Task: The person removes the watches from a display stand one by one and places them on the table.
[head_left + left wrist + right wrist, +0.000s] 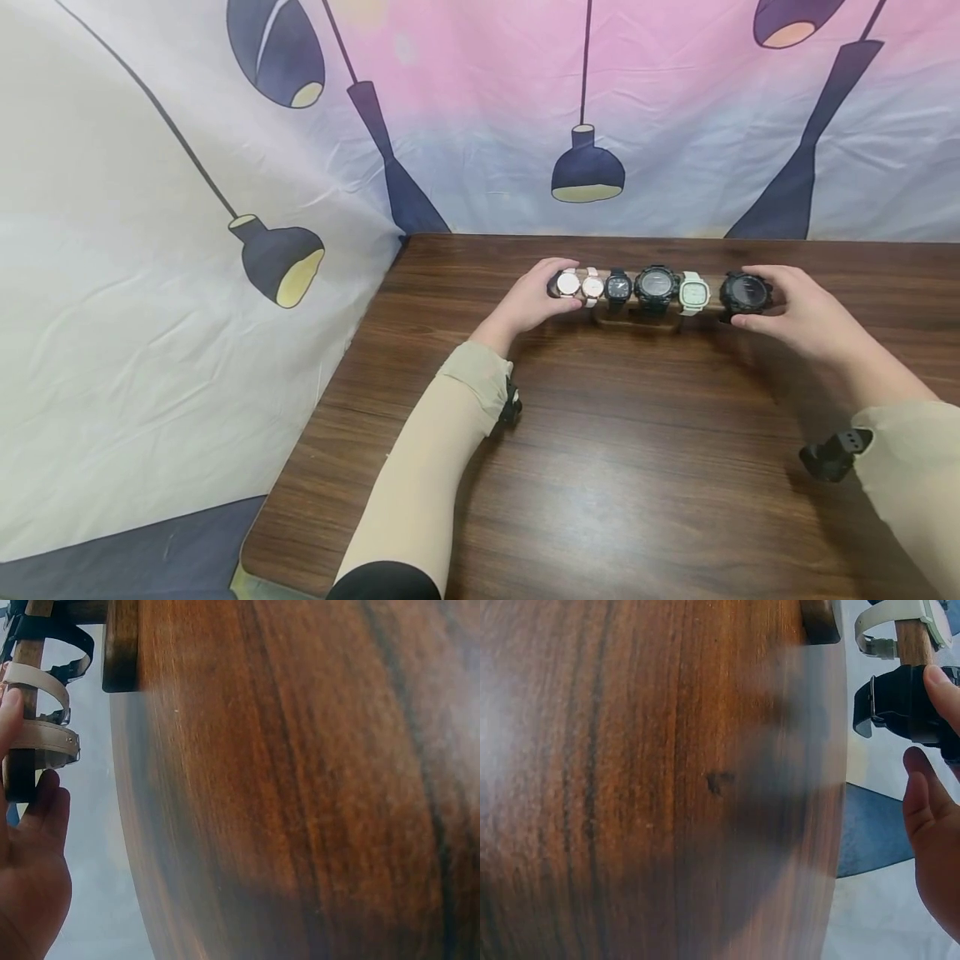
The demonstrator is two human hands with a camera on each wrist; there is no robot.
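Toward the table's back stands a wooden watch stand (637, 324), its bar (913, 643) lined with several watches. My left hand (528, 302) grips the bar's left end, thumb in front and fingers behind, beside a white-strapped watch (567, 283). Further right sit a smaller white-strapped watch (592, 287), a square black watch (618, 287), a bulky black watch (656, 286) and a pale green watch (693, 293). At the right end my right hand (813, 321) holds a large black watch (746, 292) between thumb and fingers. Its strap hangs below the bar in the right wrist view.
The dark brown wooden table (585, 467) has a rounded front left corner. Behind it hangs a cloth (487, 167) printed with lamps, and another pale stretch covers the left side. Black wrist devices (836, 454) hang under both sleeves.
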